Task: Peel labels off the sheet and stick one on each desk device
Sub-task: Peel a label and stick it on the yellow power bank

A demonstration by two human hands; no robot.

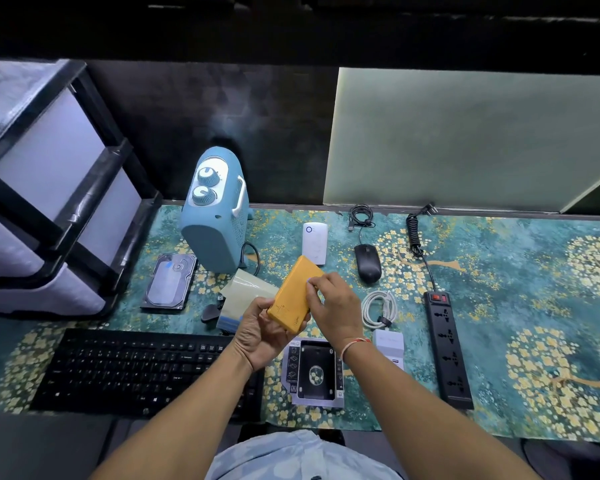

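Both hands work above the tabletop (pixel 499 271), which is covered in a teal cloth with yellow blossoms. I see my left hand (pixel 262 332) curled round the near end of a flat mustard-yellow rectangular device (pixel 293 296), holding it tilted off the surface. My right hand (pixel 331 301) comes in from the other side, its fingertips pressing a small blue label (pixel 309 280) against the device's upper face; I cannot tell whether the label is fully stuck down. Just beyond my left hand lies the pale, curling label sheet (pixel 248 284), with a blue strip at its near edge. Farther past it stands a light-blue heater with two dials (pixel 219 209), and a bare hard drive (pixel 169 282) lies to that hand's left. A black keyboard (pixel 139 368) sits beneath my left forearm. Beyond my right hand rest a white plug-in box (pixel 315 242) and a black mouse (pixel 368 263); a black power strip (pixel 447 348) lies well to its right.
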